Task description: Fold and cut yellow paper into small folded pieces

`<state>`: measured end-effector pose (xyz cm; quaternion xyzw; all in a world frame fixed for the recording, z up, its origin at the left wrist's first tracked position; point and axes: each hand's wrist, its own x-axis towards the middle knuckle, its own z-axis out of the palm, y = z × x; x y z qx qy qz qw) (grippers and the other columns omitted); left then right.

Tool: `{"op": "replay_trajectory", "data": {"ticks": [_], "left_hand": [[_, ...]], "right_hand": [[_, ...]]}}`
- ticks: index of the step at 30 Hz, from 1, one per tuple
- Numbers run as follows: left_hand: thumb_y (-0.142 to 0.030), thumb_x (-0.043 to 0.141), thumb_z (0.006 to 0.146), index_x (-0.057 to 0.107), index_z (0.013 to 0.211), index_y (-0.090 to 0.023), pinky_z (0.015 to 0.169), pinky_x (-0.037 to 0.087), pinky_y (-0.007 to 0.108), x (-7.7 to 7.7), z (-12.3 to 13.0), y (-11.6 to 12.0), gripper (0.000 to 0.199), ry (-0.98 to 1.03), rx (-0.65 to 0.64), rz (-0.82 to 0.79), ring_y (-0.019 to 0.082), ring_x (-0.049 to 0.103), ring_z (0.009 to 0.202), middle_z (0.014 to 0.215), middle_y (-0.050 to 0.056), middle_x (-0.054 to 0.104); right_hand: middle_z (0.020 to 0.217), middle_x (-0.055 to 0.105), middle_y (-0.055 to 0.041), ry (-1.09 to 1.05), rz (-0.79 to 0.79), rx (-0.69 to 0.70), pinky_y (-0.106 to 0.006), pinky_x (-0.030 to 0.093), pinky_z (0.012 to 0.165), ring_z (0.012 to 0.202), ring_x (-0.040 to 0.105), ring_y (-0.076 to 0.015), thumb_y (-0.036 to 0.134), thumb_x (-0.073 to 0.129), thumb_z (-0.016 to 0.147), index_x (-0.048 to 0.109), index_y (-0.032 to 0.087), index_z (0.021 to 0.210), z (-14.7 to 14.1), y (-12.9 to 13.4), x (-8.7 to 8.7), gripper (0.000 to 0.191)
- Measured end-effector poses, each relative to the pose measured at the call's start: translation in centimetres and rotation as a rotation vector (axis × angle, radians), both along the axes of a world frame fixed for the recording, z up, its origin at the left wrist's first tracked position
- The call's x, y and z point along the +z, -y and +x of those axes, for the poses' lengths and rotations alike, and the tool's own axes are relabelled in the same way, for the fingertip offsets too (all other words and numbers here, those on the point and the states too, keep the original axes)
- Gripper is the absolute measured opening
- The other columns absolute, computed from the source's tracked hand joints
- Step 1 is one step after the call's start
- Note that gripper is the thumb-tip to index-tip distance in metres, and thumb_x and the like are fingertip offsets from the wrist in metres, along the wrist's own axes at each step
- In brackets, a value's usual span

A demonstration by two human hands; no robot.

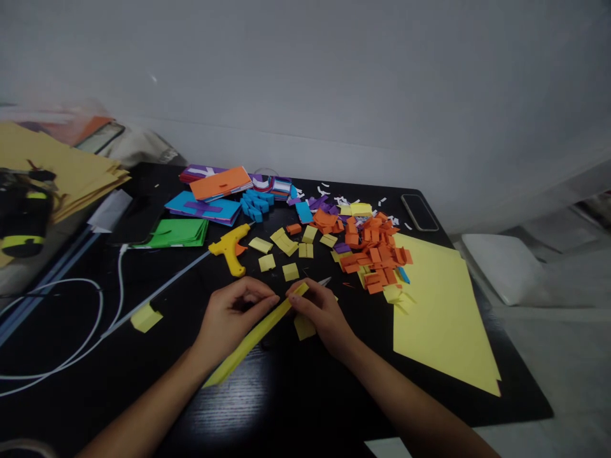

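Observation:
A long folded strip of yellow paper [252, 340] runs slantwise between my hands above the black table. My left hand [238, 312] pinches it along its upper part, thumb and fingers closed. Its far end is gripped between thumb and fingers of my right hand [319, 312]. Beside the right hand, the pointed metal tip [325, 281] of a tool, perhaps scissors, sticks out; the rest is hidden. Under that hand lies a small yellow folded piece [304, 327]. Several more yellow pieces [290, 272] are scattered just beyond both hands.
A yellow glue gun [230, 249] lies beyond my left hand. Orange folded pieces [377, 251] are heaped at the right, beside yellow sheets [439, 312]. Folded coloured paper [222, 183] and a phone [419, 212] lie at the back. A white cable [102, 299] loops at the left.

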<state>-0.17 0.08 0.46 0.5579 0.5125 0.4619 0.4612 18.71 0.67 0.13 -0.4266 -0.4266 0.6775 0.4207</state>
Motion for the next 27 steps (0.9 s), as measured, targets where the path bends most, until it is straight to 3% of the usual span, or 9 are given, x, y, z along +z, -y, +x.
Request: {"op": "replay_trajectory", "data": {"ticks": [7,11,18,27], "left_hand": [[-0.028,0.076,0.085,0.074,0.081,-0.018,0.057,0.05,0.019,0.0,0.0,0.0,0.011,-0.03,-0.07,-0.047,0.011,0.065,0.06,0.068,-0.002,0.071],[-0.032,0.077,0.085,0.075,0.082,-0.018,0.057,0.05,0.021,-0.6,-0.1,-0.2,0.014,-0.123,-0.089,-0.012,0.013,0.065,0.062,0.069,-0.001,0.072],[-0.024,0.075,0.09,0.074,0.087,-0.02,0.061,0.05,0.02,-1.3,-0.7,-0.3,0.005,-0.309,-0.149,0.233,0.012,0.065,0.066,0.074,-0.002,0.071],[-0.018,0.069,0.096,0.069,0.091,-0.018,0.07,0.052,0.021,-1.3,-1.5,-0.5,0.005,-0.396,-0.298,0.425,0.012,0.068,0.076,0.085,0.001,0.07]], "right_hand": [[0.074,0.066,0.0022,-0.068,-0.057,0.044,-0.025,0.051,0.06,0.064,0.061,-0.014,0.046,0.087,0.072,0.062,0.02,0.082,-0.3,0.0,-0.5,0.037],[0.072,0.063,0.003,0.065,0.037,-0.012,-0.023,0.046,0.062,0.065,0.056,-0.0123,0.04,0.084,0.077,0.07,0.019,0.084,-0.2,0.0,-0.4,0.026],[0.074,0.065,0.0005,0.245,0.104,0.016,-0.025,0.044,0.061,0.068,0.057,-0.0148,0.042,0.083,0.077,0.074,0.019,0.082,0.1,0.0,-0.1,0.025],[0.081,0.065,0.0004,0.499,0.248,0.188,-0.025,0.04,0.063,0.071,0.055,-0.0145,0.042,0.074,0.088,0.068,0.019,0.086,0.7,-0.2,-0.2,0.023]]}}
